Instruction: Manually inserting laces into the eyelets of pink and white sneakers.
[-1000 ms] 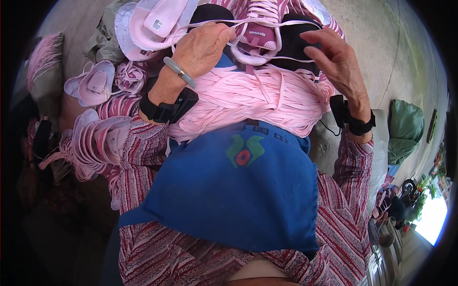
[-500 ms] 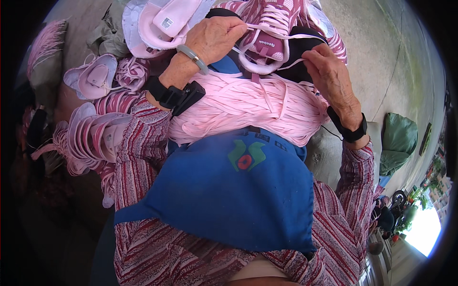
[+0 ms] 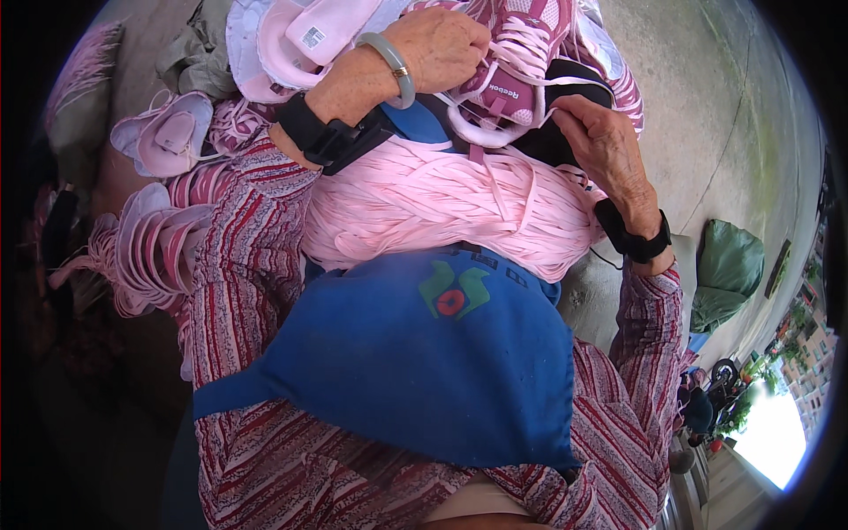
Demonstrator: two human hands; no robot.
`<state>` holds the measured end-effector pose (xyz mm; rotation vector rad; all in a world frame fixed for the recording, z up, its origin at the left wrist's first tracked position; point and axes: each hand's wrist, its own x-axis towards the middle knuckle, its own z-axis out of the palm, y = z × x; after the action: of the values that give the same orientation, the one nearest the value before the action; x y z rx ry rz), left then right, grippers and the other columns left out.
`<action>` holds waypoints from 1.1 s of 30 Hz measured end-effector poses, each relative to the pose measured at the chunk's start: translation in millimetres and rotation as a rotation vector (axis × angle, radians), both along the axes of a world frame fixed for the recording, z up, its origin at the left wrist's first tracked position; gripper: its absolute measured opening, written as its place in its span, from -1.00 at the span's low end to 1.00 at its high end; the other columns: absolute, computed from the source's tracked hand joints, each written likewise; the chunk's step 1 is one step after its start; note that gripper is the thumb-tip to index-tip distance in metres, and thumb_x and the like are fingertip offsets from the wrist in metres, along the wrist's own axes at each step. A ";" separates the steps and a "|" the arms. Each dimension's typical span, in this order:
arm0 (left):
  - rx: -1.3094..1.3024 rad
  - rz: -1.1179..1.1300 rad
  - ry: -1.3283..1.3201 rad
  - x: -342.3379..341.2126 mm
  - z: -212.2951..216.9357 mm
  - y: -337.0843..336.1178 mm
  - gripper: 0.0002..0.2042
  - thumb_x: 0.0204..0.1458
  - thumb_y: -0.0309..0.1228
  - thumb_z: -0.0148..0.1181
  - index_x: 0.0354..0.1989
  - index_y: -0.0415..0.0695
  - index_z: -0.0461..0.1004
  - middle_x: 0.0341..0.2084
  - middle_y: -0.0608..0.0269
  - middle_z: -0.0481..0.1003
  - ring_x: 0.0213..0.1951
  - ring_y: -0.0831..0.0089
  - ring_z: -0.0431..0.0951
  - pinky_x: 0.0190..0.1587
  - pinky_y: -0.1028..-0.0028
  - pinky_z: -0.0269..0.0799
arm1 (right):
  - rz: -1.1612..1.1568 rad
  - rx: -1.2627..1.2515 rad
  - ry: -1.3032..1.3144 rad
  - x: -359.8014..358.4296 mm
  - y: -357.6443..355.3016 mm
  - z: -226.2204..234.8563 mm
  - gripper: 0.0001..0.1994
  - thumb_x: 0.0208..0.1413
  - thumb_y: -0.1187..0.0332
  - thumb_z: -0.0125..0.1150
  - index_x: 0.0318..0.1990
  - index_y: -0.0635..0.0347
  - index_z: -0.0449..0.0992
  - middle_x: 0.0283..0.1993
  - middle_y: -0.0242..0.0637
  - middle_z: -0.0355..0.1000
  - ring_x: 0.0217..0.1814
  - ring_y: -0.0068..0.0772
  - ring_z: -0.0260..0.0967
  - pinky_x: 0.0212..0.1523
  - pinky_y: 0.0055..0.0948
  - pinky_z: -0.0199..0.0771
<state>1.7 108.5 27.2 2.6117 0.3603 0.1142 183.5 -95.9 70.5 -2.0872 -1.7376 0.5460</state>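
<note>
A pink and maroon sneaker point(image 3: 512, 84) rests at the top middle, toe pointing away, with pink laces criss-crossed over its tongue. At its left side, my left hand point(image 3: 437, 49) is closed with fingertips against the laces, pinching a shoelace whose end is hidden by the fingers. My right hand point(image 3: 601, 132) sits right of the shoe's heel collar, thumb and forefinger pinched on a pink shoelace point(image 3: 579, 81). A big bundle of loose pink laces point(image 3: 442, 208) lies on my lap below the shoe, above the blue apron point(image 3: 424, 371).
Pale pink unlaced shoe uppers point(image 3: 305, 44) are piled to the upper left, with another shoe point(image 3: 172, 137) and a stack of uppers point(image 3: 150, 247) further down. A green cloth-covered bundle point(image 3: 729, 265) stands on the concrete floor point(image 3: 698, 115) at the right.
My left hand has moved right, in against the shoe's laces. The lace stretched between the hands is now slacker. My right hand has shifted slightly left and down, still pinching.
</note>
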 end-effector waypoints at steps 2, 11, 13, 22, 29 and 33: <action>0.009 0.006 -0.003 -0.1 -3.3 -0.6 -0.79 0.17 -0.31 -0.01 -0.31 -0.14 0.53 -0.44 0.12 0.52 -0.37 0.21 0.52 -0.20 0.33 0.45 | -0.059 -0.012 0.007 1.4 1.9 -2.7 -0.84 0.13 0.34 0.19 -0.21 0.18 0.59 -0.32 -0.12 0.55 -0.32 -0.09 0.53 -0.29 -0.29 0.51; -0.427 -0.158 -0.034 1.5 -8.8 8.1 -0.79 0.05 -0.37 -0.03 -0.44 -0.24 0.47 -0.48 0.03 0.52 -0.37 0.16 0.55 -0.32 0.29 0.43 | -0.060 0.093 -0.049 4.5 5.7 -8.4 -0.82 0.14 0.30 0.18 -0.20 0.16 0.60 -0.27 -0.15 0.56 -0.27 -0.10 0.53 -0.23 -0.28 0.51; -0.146 -0.082 0.028 3.0 -0.6 9.7 -0.77 0.05 -0.35 -0.03 -0.45 -0.25 0.48 -0.46 -0.04 0.51 -0.33 0.04 0.53 -0.28 0.21 0.42 | -0.048 0.105 -0.071 4.8 6.1 -7.9 -0.83 0.14 0.33 0.17 -0.22 0.19 0.60 -0.25 -0.15 0.53 -0.24 -0.11 0.51 -0.20 -0.28 0.50; -0.419 0.131 -0.004 3.1 25.9 -5.1 -0.77 0.19 -0.31 0.00 -0.26 -0.21 0.52 -0.63 0.25 0.41 -0.64 0.39 0.39 -0.55 0.39 0.33 | -0.015 0.199 0.005 4.7 16.5 -16.4 -0.83 0.16 0.32 0.17 -0.23 0.23 0.58 -0.34 -0.12 0.50 -0.31 -0.11 0.49 -0.25 -0.29 0.48; 0.023 0.170 -0.146 -15.6 12.9 -35.5 -0.70 0.21 -0.24 0.06 -0.06 -0.21 0.49 -0.28 -0.06 0.51 -0.29 0.01 0.53 -0.26 0.30 0.49 | -0.042 0.149 0.001 8.8 6.1 -14.9 -0.78 0.21 0.28 0.14 -0.14 0.22 0.58 -0.28 -0.14 0.54 -0.30 -0.16 0.51 -0.25 -0.32 0.50; 0.124 0.207 -0.014 -14.7 7.5 -55.0 -0.62 0.20 -0.22 0.07 0.01 -0.29 0.37 -0.32 -0.04 0.42 -0.32 -0.02 0.52 -0.28 0.19 0.49 | 0.038 0.168 -0.115 6.1 10.8 -18.1 -0.81 0.20 0.35 0.15 -0.16 0.27 0.58 -0.22 -0.12 0.52 -0.23 -0.13 0.51 -0.17 -0.33 0.50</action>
<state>-13.0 53.5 34.7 2.6868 0.6371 0.2311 189.5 -85.1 52.4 -2.0075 -1.8215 0.2843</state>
